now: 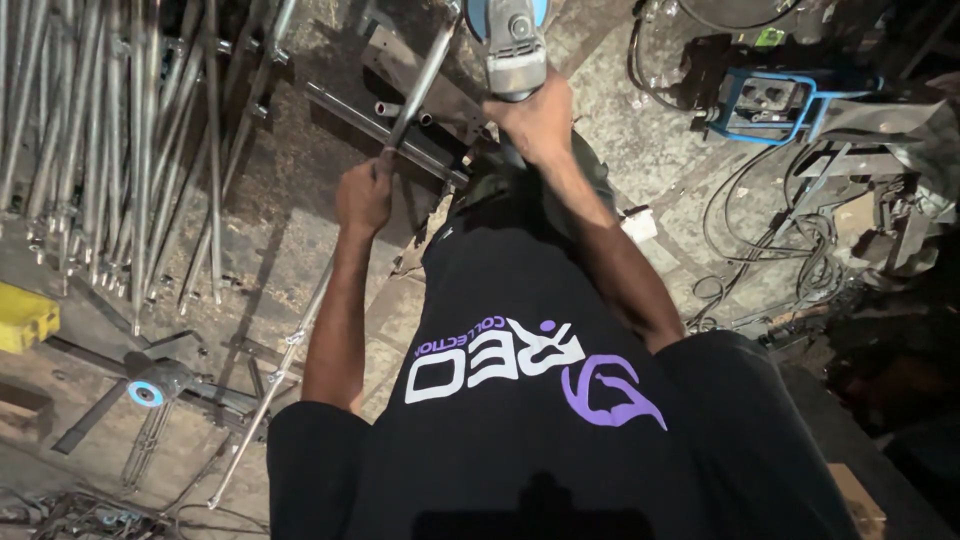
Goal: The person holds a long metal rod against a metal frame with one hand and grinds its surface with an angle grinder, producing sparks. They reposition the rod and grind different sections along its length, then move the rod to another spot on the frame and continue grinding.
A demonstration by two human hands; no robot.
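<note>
Single head camera, steep downward look, close over torso, workshop floor (300, 230) perhaps farther.

Dim light is falling across a worn, speckled concrete floor (640, 150), where a bundle of metal rods (110, 150) is lying far left, a yellow block (25, 318) is sitting left, and tangled cables (770, 250) are trailing beside a blue-framed machine (765, 100) far right.

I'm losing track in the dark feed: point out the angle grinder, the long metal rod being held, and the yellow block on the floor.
Angle grinder (514, 48), head view, on its grey gear head.
Long metal rod (418, 88), head view, on the shaft above the left hand.
Yellow block (24, 317), head view, on its top face.
</note>
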